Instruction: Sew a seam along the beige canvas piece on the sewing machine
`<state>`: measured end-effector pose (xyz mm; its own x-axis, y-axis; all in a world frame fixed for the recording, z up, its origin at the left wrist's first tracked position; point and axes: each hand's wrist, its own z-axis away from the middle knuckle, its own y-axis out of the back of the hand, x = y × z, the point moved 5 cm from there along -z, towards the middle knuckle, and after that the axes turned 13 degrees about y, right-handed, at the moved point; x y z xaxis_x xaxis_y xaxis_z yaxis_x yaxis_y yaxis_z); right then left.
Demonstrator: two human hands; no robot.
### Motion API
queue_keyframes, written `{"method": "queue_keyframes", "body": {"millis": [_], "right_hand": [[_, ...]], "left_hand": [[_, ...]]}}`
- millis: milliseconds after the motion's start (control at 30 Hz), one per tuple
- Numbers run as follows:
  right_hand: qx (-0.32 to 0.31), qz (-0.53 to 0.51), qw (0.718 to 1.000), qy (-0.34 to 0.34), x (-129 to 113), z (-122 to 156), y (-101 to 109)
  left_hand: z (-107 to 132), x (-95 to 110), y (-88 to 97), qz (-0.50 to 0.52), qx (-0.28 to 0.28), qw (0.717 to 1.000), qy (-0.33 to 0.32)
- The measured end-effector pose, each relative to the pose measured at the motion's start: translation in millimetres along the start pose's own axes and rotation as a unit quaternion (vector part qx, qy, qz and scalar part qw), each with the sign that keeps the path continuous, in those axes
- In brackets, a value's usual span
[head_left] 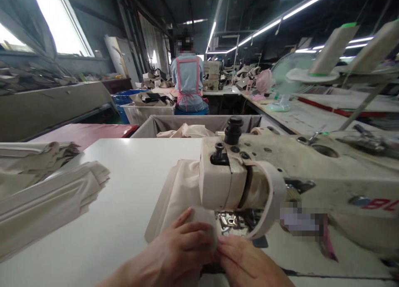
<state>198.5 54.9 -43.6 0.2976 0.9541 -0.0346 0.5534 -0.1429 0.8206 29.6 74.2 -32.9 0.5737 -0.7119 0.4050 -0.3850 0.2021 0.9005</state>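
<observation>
A beige fabric piece (174, 191) lies on the white table (134, 170) and runs under the head of a worn cream sewing machine (237, 175). My left hand (177, 249) lies flat on the near end of the fabric, fingers stretched toward the presser foot (230, 222). My right hand (246, 262) rests beside it, just in front of the foot, fingers pressed on the fabric's edge. The needle itself is hidden behind the machine head.
A stack of folded beige fabric pieces (46, 195) sits at the left. A cloth bin (193, 127) with more pieces stands behind the table. A person in a blue shirt and pink apron (188, 81) works farther back. Thread cones (330, 50) and a fan (286, 79) stand at the right.
</observation>
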Motion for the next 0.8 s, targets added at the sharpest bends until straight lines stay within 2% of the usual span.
{"method": "queue_keyframes", "body": {"millis": [100, 200, 267, 367, 533, 600, 633, 667, 700, 733, 800], "right_hand": [[-0.025, 0.035, 0.999, -0.001, 2.0, 0.8, -4.5], [-0.054, 0.033, 0.997, -0.053, 4.2, 4.6, -9.0], [-0.074, 0.042, 0.993, -0.076, 3.6, 5.9, -10.0], [-0.092, 0.062, 0.991, -0.07, 0.4, 3.8, -8.2], [-0.036, 0.012, 0.994, -0.104, -1.6, 0.3, -0.1], [-0.006, -0.073, 0.986, -0.152, -4.2, 6.7, 1.8], [0.025, -0.144, 0.971, -0.192, -5.8, 12.6, 3.3], [0.069, -0.236, 0.938, -0.242, -7.7, 20.1, 5.1], [0.122, -0.343, 0.881, -0.302, -10.1, 28.7, 6.1], [0.178, -0.449, 0.796, -0.365, -13.6, 37.3, 6.0], [0.256, -0.609, 0.593, -0.461, -25.9, 47.8, 2.5]], "left_hand": [[-10.9, -2.6, 10.3, 0.028, -0.011, 0.999, 0.037], [-20.8, -6.2, 16.5, 0.041, -0.03, 0.997, 0.057], [-25.1, -11.5, 16.2, 0.052, -0.046, 0.996, 0.063], [-29.0, -24.8, 12.0, 0.064, -0.039, 0.994, 0.085], [-34.9, -45.7, 10.2, 0.002, 0.044, 0.991, 0.128], [-34.7, -48.0, 13.8, -0.016, 0.068, 0.984, 0.162], [-33.1, -45.7, 16.2, -0.021, 0.078, 0.981, 0.177], [-30.1, -41.3, 18.3, -0.036, 0.086, 0.976, 0.195], [-25.9, -35.0, 19.0, -0.059, 0.086, 0.971, 0.216], [-20.4, -27.1, 17.9, -0.087, 0.08, 0.965, 0.235], [-6.3, -10.6, 10.2, -0.156, 0.055, 0.947, 0.276]]}}
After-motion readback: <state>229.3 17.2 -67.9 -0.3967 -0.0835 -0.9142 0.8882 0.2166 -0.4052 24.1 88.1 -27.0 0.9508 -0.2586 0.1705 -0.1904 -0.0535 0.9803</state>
